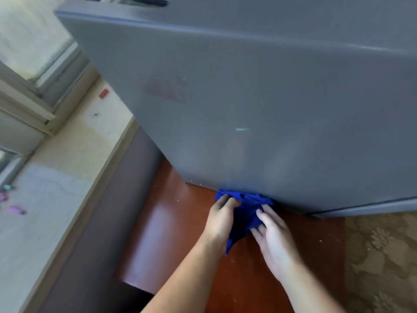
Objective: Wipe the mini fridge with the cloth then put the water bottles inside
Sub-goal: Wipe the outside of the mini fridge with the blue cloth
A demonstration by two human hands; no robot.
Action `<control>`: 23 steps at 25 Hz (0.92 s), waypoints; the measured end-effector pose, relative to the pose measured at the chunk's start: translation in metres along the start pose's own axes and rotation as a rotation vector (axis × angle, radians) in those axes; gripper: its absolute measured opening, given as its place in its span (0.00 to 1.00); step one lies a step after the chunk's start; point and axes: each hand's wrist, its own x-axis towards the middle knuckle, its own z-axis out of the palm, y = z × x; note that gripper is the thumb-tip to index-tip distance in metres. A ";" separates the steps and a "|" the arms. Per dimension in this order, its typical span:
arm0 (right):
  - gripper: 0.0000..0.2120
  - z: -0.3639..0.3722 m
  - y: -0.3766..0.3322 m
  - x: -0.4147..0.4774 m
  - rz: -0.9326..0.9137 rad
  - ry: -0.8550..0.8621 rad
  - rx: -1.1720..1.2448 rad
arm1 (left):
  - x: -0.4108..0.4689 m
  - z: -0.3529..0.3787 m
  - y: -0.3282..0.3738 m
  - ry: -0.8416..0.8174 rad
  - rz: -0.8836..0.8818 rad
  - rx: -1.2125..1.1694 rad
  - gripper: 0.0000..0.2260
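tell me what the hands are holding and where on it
Both hold the blue cloth: left hand has a grip on its bunched upper left, right hand on its right side, at the fridge base.

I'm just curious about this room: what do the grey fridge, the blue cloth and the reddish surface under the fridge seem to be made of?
The mini fridge looks like painted metal or plastic: flat, smooth grey panel, dull sheen. The cloth, bunched in both hands, looks like soft woven or knit fabric: it creases and hangs limp. The reddish surface looks like varnished wood or laminate: glossy, with broad light reflections.

Mini fridge (259, 109) walls off ahead; red-brown surface (176, 233) lies open.
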 end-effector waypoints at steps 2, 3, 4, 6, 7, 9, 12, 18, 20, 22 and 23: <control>0.17 0.041 0.016 0.007 0.053 -0.074 -0.023 | 0.007 -0.039 0.019 0.108 0.085 0.024 0.13; 0.19 0.060 0.024 0.011 0.078 -0.118 -0.034 | 0.012 -0.058 0.028 0.170 0.124 0.024 0.13; 0.20 0.078 0.032 0.014 0.099 -0.167 -0.046 | 0.016 -0.078 0.036 0.241 0.147 0.005 0.12; 0.23 0.112 0.043 0.019 0.144 -0.235 -0.065 | 0.026 -0.114 0.051 0.343 0.188 -0.021 0.10; 0.23 0.123 0.047 0.022 0.162 -0.248 -0.066 | 0.029 -0.126 0.057 0.366 0.189 -0.007 0.14; 0.23 0.131 0.052 0.023 0.171 -0.261 -0.066 | 0.030 -0.135 0.066 0.363 0.192 0.036 0.16; 0.21 0.111 0.044 0.017 0.130 -0.247 -0.050 | 0.025 -0.114 0.059 0.271 0.205 0.096 0.13; 0.17 0.025 -0.006 -0.020 0.007 -0.157 0.017 | -0.013 -0.027 0.021 0.116 0.147 0.073 0.12; 0.15 0.004 -0.030 -0.039 -0.028 -0.210 0.035 | -0.030 -0.008 0.017 0.112 0.212 0.084 0.17; 0.13 -0.004 -0.061 -0.067 -0.063 -0.315 0.019 | -0.058 0.008 0.023 0.196 0.304 0.026 0.19; 0.13 -0.001 -0.077 -0.084 -0.083 -0.387 0.013 | -0.078 0.016 0.031 0.230 0.365 -0.020 0.21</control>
